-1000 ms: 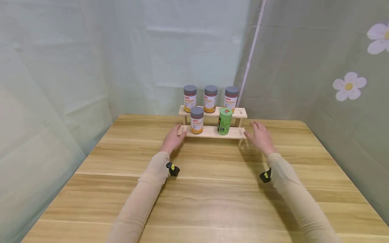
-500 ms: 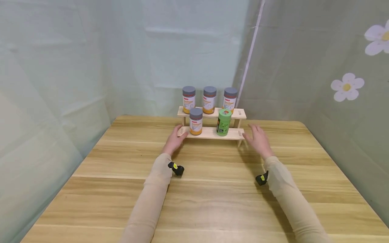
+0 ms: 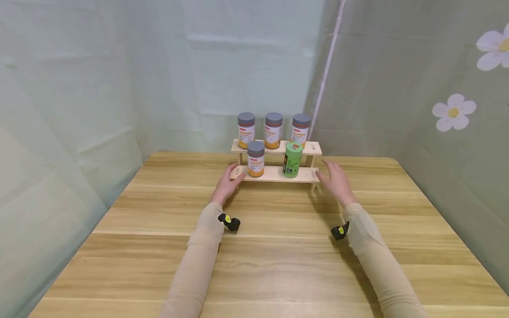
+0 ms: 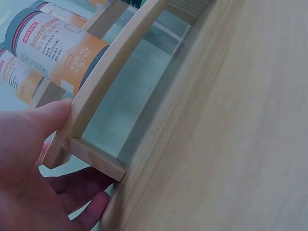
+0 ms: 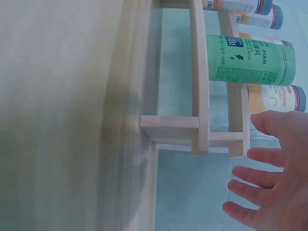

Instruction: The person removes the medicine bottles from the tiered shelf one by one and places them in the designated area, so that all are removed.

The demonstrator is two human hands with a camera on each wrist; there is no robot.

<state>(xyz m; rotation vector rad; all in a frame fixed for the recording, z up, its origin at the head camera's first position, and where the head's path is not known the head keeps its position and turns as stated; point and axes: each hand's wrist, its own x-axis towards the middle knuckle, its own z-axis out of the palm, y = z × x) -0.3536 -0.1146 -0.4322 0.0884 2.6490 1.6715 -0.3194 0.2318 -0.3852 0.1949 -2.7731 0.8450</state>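
A two-tier wooden display rack [image 3: 274, 173] stands near the back of the table. My left hand [image 3: 225, 184] holds the left end of its lower shelf. In the left wrist view, the thumb [image 4: 55, 115] presses the board's edge while other fingers curl behind and below, by the leg [image 4: 96, 160]. My right hand [image 3: 338, 183] is spread beside the rack's right end; the right wrist view shows its fingers [image 5: 255, 195] apart from the wood. On the lower shelf stand a grey-capped supplement bottle [image 3: 256, 162] and a green bottle [image 3: 292, 162].
Three more grey-capped bottles, one of them in the middle [image 3: 273, 132], line the upper shelf. The wood-grain table [image 3: 274, 265] runs back to a pale curtain [image 3: 254, 57]. White flowers [image 3: 453, 112] decorate the right-hand curtain. Each sleeve carries a black wrist camera [image 3: 229, 222].
My left hand has shifted slightly right, further over the shelf end. The right hand stays near the rack's right end, its wrist turned a little inward. The bottles keep their places on the rack.
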